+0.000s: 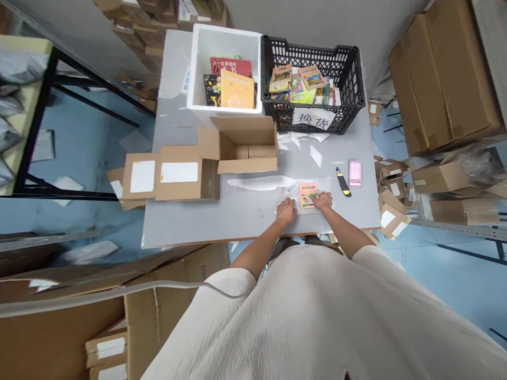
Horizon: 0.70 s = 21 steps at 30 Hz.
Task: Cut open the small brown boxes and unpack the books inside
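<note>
Book point(306, 196) is just left of my right hand point(324, 200), nearer than left hand point(286, 211), long axis fore-aft; right fingers touch its edge, can't tell if either hand's pinching.

- On the white paper sign point(313, 119) at the near side of the black crate point(350, 113), far on the surface point(245, 211), we read "换货" in large dark handwriting.
- On the red book point(237, 66) in the white box point(255, 39), left of the crate, we read "人一生要读的" and, below it, "本书"; we cannot be sure of the characters before "本书".
- On the large brown cardboard point(190, 269) at the near left, we make out "LIVI", with the rest unclear to us.
- On the small orange booklet point(308, 189) at the near right of the surface, the title is too small for us to read.
</note>
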Each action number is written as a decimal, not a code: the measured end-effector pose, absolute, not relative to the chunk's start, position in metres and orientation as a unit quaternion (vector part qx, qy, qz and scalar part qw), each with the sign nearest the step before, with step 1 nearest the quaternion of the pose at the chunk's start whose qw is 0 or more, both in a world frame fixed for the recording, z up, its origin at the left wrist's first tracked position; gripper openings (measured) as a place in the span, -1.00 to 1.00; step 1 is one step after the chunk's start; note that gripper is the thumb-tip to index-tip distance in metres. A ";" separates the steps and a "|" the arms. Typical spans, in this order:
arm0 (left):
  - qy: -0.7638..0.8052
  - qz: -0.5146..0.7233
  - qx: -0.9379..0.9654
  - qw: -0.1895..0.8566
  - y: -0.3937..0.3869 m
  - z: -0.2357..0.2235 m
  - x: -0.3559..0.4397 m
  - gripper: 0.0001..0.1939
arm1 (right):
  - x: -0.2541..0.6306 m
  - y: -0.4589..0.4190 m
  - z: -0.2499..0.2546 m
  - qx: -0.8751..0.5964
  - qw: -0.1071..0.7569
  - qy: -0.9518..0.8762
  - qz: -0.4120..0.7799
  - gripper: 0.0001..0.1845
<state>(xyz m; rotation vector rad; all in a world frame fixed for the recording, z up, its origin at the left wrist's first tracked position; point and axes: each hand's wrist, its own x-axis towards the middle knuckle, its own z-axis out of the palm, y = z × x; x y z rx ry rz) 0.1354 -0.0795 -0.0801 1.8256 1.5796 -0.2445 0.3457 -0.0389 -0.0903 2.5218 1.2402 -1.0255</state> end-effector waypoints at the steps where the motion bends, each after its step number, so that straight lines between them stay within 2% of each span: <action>1: 0.613 -0.097 0.703 0.347 -0.079 -0.081 0.137 -0.53 | 0.343 -0.038 -0.092 0.847 0.072 0.402 -0.341 -0.45; 7: 0.645 -0.105 0.684 0.325 -0.075 -0.085 0.147 -0.57 | 0.337 -0.037 -0.105 0.868 0.049 0.372 -0.325 -0.44; 14: 0.658 -0.121 0.680 0.300 -0.073 -0.088 0.155 -0.48 | 0.342 -0.036 -0.117 0.863 0.067 0.375 -0.333 -0.47; 18: 0.651 -0.123 0.683 0.309 -0.069 -0.091 0.153 -0.61 | 0.345 -0.037 -0.122 0.862 0.011 0.400 -0.312 -0.50; 21: 0.639 -0.121 0.690 0.317 -0.065 -0.090 0.151 -0.71 | 0.354 -0.037 -0.117 0.855 0.021 0.405 -0.323 -0.59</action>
